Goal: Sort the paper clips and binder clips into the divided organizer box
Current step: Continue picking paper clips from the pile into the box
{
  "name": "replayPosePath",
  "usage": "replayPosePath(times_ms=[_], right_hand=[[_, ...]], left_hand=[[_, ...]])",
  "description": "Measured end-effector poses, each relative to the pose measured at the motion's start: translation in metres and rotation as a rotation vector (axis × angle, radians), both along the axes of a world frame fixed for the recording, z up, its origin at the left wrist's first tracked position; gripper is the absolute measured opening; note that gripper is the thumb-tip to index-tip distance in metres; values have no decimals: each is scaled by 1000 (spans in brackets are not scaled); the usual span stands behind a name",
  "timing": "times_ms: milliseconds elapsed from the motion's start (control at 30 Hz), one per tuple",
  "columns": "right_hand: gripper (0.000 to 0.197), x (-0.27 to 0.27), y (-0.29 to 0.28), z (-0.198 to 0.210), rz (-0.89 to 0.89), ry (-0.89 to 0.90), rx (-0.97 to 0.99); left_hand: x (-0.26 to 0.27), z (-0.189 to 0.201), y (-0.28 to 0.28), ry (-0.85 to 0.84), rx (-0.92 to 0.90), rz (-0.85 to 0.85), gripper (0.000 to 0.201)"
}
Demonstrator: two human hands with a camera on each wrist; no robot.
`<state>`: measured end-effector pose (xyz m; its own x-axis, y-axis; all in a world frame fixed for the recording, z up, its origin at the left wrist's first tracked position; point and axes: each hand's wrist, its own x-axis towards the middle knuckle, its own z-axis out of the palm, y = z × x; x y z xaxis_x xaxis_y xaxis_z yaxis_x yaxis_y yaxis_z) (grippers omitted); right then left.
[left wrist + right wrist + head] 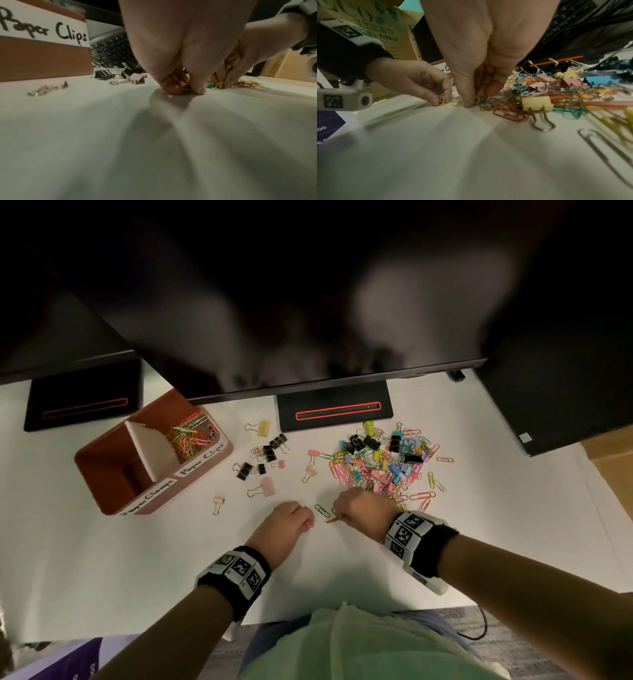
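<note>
A brown divided organizer box (219, 455) stands at the left; its "Paper Clips" side holds coloured paper clips (191, 433), and the other side looks bare. A mixed pile of clips (383, 463) lies to the right, and black and pastel binder clips (270, 450) are scattered between them. My left hand (310, 522) rests on the table and pinches small pink and orange paper clips (441, 100). My right hand (339, 515) pinches a yellow paper clip (477, 100) at the pile's near edge. A green paper clip (322, 510) lies between the hands.
A dark monitor (308, 302) overhangs the back of the white table, its stand (334, 409) just behind the pile. A keyboard (113, 50) lies beyond the binder clips. A cardboard box (393, 40) stands to the left. The table's near edge (376, 611) is at my body.
</note>
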<state>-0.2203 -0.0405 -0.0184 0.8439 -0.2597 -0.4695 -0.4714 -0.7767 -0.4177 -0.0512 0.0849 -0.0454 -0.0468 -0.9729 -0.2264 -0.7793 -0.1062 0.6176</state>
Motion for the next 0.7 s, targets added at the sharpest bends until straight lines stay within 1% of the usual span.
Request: replayPosePath(times_ms=[133, 233, 300, 333, 433, 533, 633, 700], right_hand=[[14, 8, -5, 5, -11, 69, 20], [13, 7, -6, 4, -23, 77, 38], [13, 4, -8, 2, -36, 61, 43], [13, 2, -9, 2, -43, 46, 44], [13, -3, -13, 4, -41, -19, 51], [14, -4, -11, 9, -26, -71, 60], [18, 2, -3, 10, 5, -41, 40], [18, 6, 3, 7, -22, -25, 34]], left_hand=[[1, 0, -2, -11, 1, 10, 9], [-2, 1, -10, -16, -5, 1, 21], [-4, 2, -18, -16, 41, -31, 31], [-5, 4, -22, -28, 68, -43, 32], [-5, 7, -35, -50, 69, -53, 19], [-3, 12, -47, -82, 161, -43, 18], [0, 14, -53, -94, 198, -23, 16], [3, 13, -53, -99, 213, -16, 16]])
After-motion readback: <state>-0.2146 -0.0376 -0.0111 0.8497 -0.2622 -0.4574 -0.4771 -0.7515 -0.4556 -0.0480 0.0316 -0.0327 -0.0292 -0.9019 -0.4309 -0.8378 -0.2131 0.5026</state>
